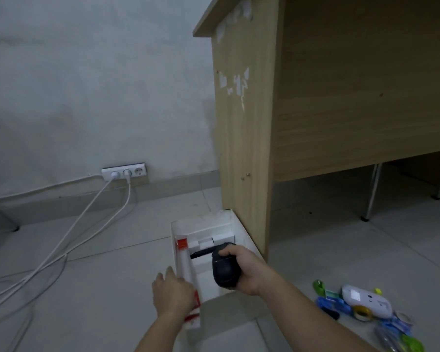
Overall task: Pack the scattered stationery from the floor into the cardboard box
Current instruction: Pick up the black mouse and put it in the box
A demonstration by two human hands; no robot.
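Note:
A long white cardboard box [229, 226] lies open on the floor beside a wooden desk. Inside it are white blocks [205, 243], a black marker [201, 253] and a red and white tube-like pack [184, 260] along its left wall. My right hand [249, 271] grips a black rounded item [225, 271] above the box's middle. My left hand [172, 294] rests on the box's left wall with fingers straight. On the floor at the lower right lies a heap of stationery [361, 304]: a white oval case, tape rolls, blue and green pieces.
The wooden desk [244, 138] stands right against the box's far right side. A wall socket strip [123, 171] feeds white cables [69, 240] that run across the floor to the left. Metal legs [372, 191] stand under the desk.

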